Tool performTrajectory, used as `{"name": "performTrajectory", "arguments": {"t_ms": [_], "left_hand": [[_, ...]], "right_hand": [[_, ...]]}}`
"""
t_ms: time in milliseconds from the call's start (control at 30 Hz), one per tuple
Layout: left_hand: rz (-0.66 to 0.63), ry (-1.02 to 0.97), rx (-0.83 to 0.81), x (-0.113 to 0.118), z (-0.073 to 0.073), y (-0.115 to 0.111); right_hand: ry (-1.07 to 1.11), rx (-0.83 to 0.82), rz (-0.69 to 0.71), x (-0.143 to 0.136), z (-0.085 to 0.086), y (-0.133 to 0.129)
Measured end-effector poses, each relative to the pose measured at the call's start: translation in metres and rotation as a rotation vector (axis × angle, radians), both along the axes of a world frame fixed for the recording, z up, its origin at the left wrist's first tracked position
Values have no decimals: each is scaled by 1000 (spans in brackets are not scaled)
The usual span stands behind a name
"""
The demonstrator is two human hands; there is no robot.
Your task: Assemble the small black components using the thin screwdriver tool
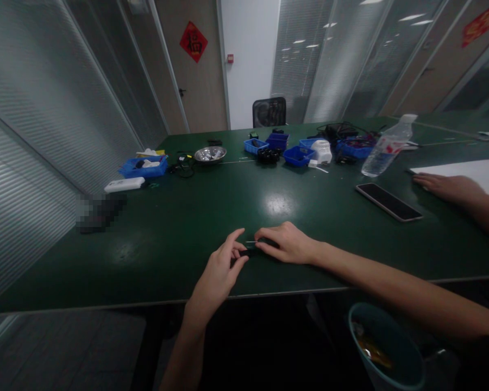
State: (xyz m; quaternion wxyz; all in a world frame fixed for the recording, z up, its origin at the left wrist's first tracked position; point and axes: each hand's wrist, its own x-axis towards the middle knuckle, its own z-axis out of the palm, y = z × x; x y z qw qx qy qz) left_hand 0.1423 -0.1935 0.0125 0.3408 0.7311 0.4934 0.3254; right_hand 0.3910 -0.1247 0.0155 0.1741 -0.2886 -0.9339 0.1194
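Both my hands are low over the front part of the dark green table (179, 217). My left hand (220, 266) pinches a small black piece (248, 252) between thumb and fingers, with its index finger raised. Just to the right, my right hand (287, 243) is closed on a thin, light-coloured pin-like piece (251, 241), which points left toward my left hand. The two hands' fingertips are close together. What exactly the small pieces are is too small to tell.
A phone (388, 202) and a tilted-looking water bottle (387, 149) stand to the right, near another person's hand (452, 187). Blue trays (298, 156), cables and a metal bowl (210, 155) lie farther back. Below the table edge is a bin (407, 369).
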Motion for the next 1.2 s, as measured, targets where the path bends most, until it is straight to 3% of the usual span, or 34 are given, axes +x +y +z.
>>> {"name": "performTrajectory", "arguments": {"t_ms": [367, 667, 900, 1200], "left_hand": [[3, 1, 27, 0, -6, 1], [-62, 43, -9, -1, -1, -2], [4, 184, 126, -2, 1, -2], [-111, 405, 278, 0, -4, -5]], "right_hand": [[59, -34, -298, 0, -4, 8], [83, -46, -301, 1, -4, 9], [90, -49, -433, 1, -6, 13], [82, -55, -439, 0, -6, 14]]}}
